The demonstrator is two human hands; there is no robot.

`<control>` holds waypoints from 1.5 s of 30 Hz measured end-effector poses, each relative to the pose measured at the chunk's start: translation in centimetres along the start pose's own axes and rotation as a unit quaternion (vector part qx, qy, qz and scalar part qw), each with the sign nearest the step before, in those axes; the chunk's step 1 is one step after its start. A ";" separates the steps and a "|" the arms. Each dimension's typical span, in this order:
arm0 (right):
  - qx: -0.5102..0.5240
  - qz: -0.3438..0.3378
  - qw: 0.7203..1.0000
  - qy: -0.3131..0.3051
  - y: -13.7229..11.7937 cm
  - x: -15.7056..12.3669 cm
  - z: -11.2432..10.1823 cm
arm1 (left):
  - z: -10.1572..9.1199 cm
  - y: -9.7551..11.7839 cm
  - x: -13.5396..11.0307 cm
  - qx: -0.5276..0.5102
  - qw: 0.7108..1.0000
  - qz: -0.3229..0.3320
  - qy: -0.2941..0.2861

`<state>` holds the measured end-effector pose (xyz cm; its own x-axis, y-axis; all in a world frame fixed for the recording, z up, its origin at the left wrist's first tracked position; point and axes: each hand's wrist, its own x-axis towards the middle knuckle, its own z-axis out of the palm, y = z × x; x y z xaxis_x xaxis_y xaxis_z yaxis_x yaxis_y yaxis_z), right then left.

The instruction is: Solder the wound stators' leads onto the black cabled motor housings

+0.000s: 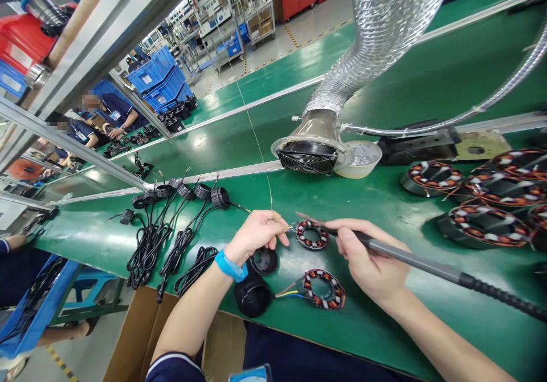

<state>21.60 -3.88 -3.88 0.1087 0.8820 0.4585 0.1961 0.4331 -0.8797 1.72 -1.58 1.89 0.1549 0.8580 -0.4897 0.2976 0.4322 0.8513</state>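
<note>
My right hand (374,256) is closed round a soldering iron (410,256), whose tip reaches over the upper edge of a motor stator (313,235) with copper windings. Across from it my left hand (261,235) pinches thin coloured wires (292,228) at the stator's left side. Whether solder is also between those fingers is too small to tell. A second stator (323,289) lies nearer me, joined by yellow, blue and dark wires to a black round housing (253,295). Just below my left hand sits another black round part (263,260), partly hidden.
Bundled black cables (147,251) with round caps lie at the left. Ahead stands a fume extractor (306,157) on a foil duct, beside a white bowl (363,159). Several stators (487,225) are stacked at the right. A cardboard box (143,328) is below the bench edge. Co-workers sit far left.
</note>
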 end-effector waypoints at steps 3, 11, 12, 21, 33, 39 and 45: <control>-0.001 -0.061 0.998 -0.010 -0.3 0.0 -0.4 | 0.0 0.0 0.1 -0.010 1.000 0.000 0.003; 0.014 -0.074 0.997 -0.034 -0.2 0.3 -0.1 | 0.0 0.1 0.0 -0.018 1.000 0.007 0.003; 0.016 -0.070 0.997 -0.037 -0.1 0.2 -0.1 | 0.0 0.1 0.0 -0.016 1.000 0.008 0.004; 0.088 0.045 0.994 -0.040 0.5 -0.3 0.2 | 0.0 0.0 0.0 -0.021 1.000 0.012 0.003; 0.139 0.069 0.988 0.018 0.0 -0.2 0.5 | -0.1 -0.2 0.0 -0.028 1.000 0.013 0.001; 0.131 0.073 0.989 -0.009 0.0 -0.2 0.5 | -0.1 -0.1 0.0 -0.028 1.000 0.013 -0.002; 0.131 0.085 0.988 -0.015 -0.2 -0.1 0.6 | -0.1 0.0 0.0 -0.028 1.000 0.011 0.001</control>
<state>20.95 -3.98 -3.81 0.0876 0.9494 0.3017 -0.0820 0.3088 -0.9476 1.65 -1.57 1.92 0.1594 0.8679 -0.4704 0.2405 0.4281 0.8712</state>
